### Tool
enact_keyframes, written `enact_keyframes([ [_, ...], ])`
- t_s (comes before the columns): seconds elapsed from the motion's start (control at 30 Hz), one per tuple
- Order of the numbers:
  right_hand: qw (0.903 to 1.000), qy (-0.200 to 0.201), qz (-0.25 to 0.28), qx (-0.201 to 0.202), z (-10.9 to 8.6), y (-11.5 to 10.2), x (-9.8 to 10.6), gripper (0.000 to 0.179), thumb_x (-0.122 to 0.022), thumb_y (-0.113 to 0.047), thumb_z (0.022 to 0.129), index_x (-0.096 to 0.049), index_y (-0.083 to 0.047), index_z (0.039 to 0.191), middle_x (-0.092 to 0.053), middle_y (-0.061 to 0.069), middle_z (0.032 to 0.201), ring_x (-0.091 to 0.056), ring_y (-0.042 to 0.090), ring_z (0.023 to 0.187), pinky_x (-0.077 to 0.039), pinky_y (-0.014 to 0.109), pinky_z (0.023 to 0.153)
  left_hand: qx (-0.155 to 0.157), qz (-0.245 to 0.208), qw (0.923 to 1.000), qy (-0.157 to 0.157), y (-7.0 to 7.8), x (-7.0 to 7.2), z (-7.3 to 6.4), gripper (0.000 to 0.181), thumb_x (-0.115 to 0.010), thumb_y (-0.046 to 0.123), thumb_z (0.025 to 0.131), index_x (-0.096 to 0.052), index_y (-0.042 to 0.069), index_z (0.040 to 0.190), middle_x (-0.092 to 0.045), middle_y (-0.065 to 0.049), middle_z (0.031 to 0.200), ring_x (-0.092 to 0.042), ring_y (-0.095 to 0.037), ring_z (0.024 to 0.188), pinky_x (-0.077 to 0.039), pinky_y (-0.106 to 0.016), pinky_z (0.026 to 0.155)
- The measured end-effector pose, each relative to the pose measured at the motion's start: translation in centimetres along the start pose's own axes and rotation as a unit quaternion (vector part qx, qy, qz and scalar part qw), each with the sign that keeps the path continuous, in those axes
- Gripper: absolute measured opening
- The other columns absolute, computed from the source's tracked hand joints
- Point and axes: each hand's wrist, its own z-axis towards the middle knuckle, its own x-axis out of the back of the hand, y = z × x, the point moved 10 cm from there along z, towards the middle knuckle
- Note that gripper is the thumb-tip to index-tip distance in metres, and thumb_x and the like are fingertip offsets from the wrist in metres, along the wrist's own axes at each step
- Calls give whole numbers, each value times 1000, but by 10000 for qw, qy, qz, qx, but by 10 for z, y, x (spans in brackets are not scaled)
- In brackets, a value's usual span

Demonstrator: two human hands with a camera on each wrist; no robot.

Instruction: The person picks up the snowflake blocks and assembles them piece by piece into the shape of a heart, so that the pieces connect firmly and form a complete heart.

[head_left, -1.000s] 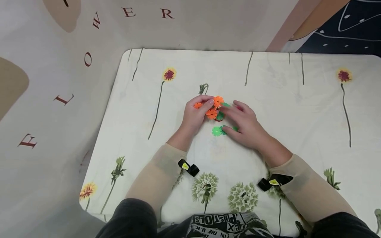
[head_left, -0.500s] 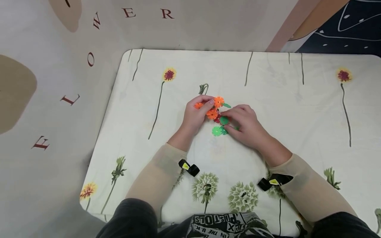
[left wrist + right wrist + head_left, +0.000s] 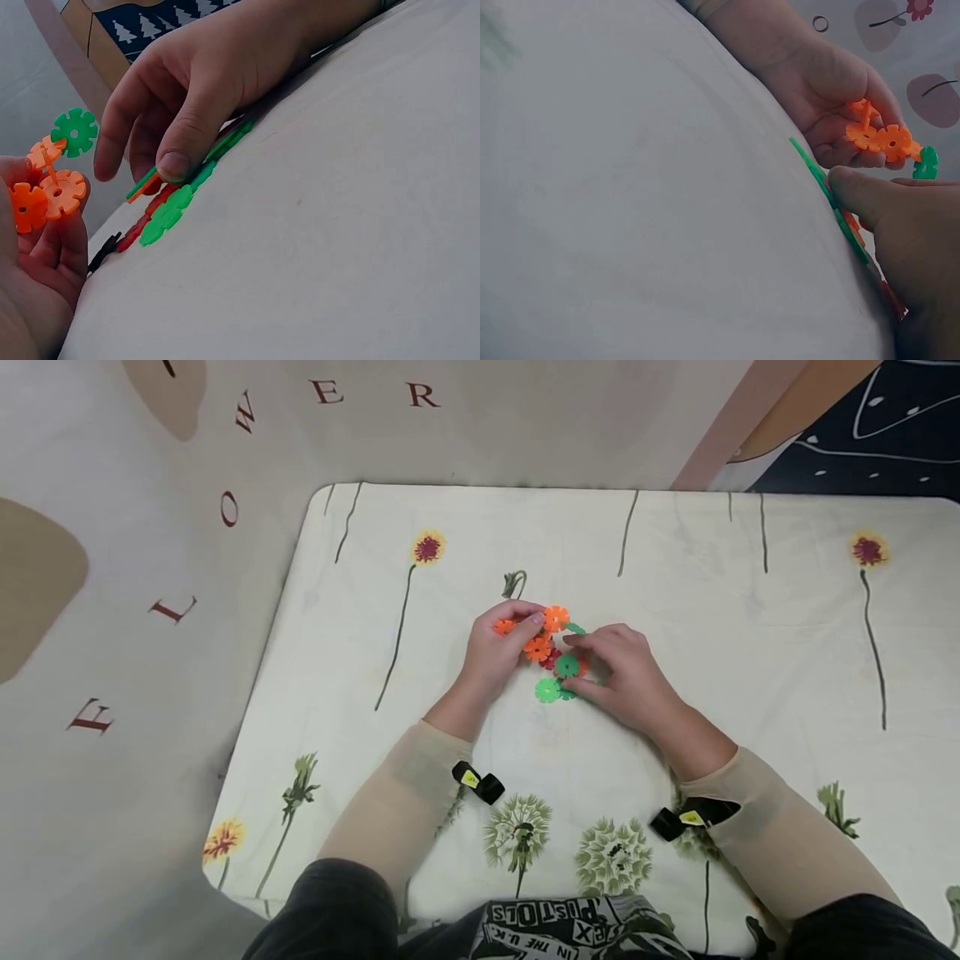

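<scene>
My left hand (image 3: 489, 647) grips a joined cluster of orange notched flower-shaped plastic discs (image 3: 537, 649), held up off the table. A green notched disc (image 3: 74, 133) is fixed at the cluster's far end, standing out past the fingers. My right hand (image 3: 628, 677) pinches a darker green notched disc (image 3: 567, 666) between thumb and fingers, just over the loose pieces. An orange edge (image 3: 144, 187) shows right against that disc. Under the right hand, light green discs (image 3: 547, 691) and red discs (image 3: 156, 201) lie on the table.
A white table (image 3: 352, 635) with printed flowers carries everything. One black piece (image 3: 103, 251) lies beside the red discs in the left wrist view. A printed wall covering (image 3: 555, 427) rises behind the table's far edge.
The right hand's spread fingers have drawn together onto a green disc and raised it into plain view. My left hand keeps its hold on the orange cluster, nearly still.
</scene>
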Motion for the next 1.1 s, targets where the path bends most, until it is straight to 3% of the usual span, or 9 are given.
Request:
enact_keyframes([
  [0.2, 9982, 512, 293, 143, -1, -2, 9, 47, -96, -1, 76, -76, 0, 119, -77, 12, 110, -62, 26, 86, -44, 41, 85, -9, -24, 10000, -5, -1, 0, 1, 17, -70, 12, 104, -76, 2, 117, -69, -8, 115, -62, -21, 109, -57, -27, 90],
  [0.33, 9941, 837, 643, 246, -3, -2, 14, 31, -84, 12, 83, -79, 0, 110, -76, 14, 110, -59, 20, 76, -46, 25, 70, -17, -3, 10000, -14, -2, 0, 2, 17, -70, 12, 104, -76, 3, 117, -69, -8, 114, -62, -20, 108, -57, -26, 89],
  [0.43, 9913, 968, 836, 316, -3, -2, 15, 27, -79, 17, 84, -82, 0, 104, -75, 14, 110, -58, 17, 73, -44, 19, 66, -14, 68, 10000, -11, -2, 0, 2, 17, -70, 13, 104, -76, 3, 117, -69, -7, 114, -62, -20, 108, -57, -26, 89],
  [0.77, 9873, 1101, 1033, 491, -4, -4, 18, 33, -70, 21, 85, -82, -1, 106, -75, 13, 106, -55, 18, 72, -42, 21, 65, 10, -6, 10000, -8, 0, -1, 1, 16, -70, 12, 104, -76, 2, 116, -68, -8, 113, -62, -20, 107, -57, -26, 89],
  [1.1, 9866, 1309, 949, 234, -7, 2, 24, 26, -70, 15, 87, -74, 3, 109, -73, 15, 98, -58, 19, 76, -48, 23, 69, 103, 46, 9999, 9, -2, 0, 0, 16, -70, 15, 105, -76, 6, 117, -68, -7, 114, -62, -20, 107, -58, -26, 86],
])
